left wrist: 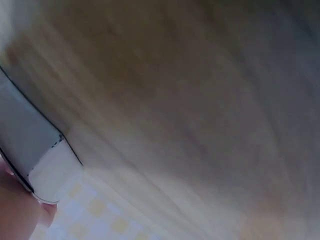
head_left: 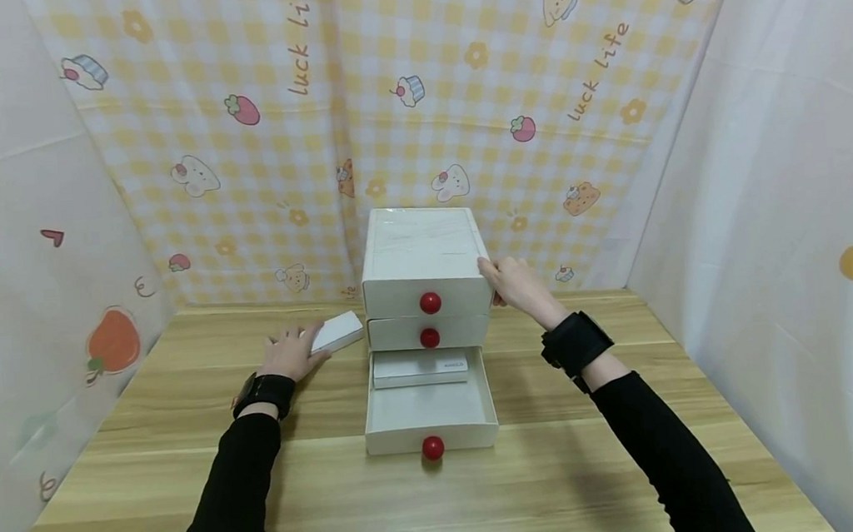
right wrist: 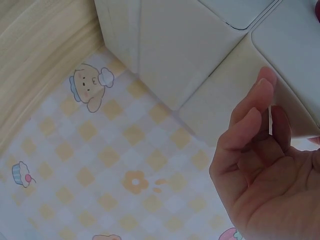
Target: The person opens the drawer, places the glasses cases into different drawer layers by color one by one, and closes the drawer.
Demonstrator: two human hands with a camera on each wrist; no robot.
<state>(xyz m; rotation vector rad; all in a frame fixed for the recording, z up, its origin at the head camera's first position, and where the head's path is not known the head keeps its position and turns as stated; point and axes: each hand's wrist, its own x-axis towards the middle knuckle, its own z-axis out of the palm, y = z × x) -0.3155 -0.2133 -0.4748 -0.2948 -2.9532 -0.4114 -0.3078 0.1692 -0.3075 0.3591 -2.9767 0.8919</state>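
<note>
A slim white box [head_left: 339, 330] is gripped at its left end by my left hand [head_left: 288, 354], just left of a white drawer unit [head_left: 423, 245]. In the left wrist view part of that white box [left wrist: 30, 130] shows at the left edge, with some fingers below it. My right hand [head_left: 520, 285] touches the unit's upper right side; the right wrist view has its fingers [right wrist: 247, 127] loosely bent against the side wall. The bottom drawer [head_left: 395, 441] is pulled out. Inside, toward its back, lies another white box [head_left: 410, 370] with small grey lettering.
Red round knobs mark the drawers, including the top knob [head_left: 430, 302]; the upper two drawers are closed. The unit stands on a wood-grain table [head_left: 325, 508]. A yellow checked cloth [head_left: 260, 162] hangs behind, with white cloths at both sides.
</note>
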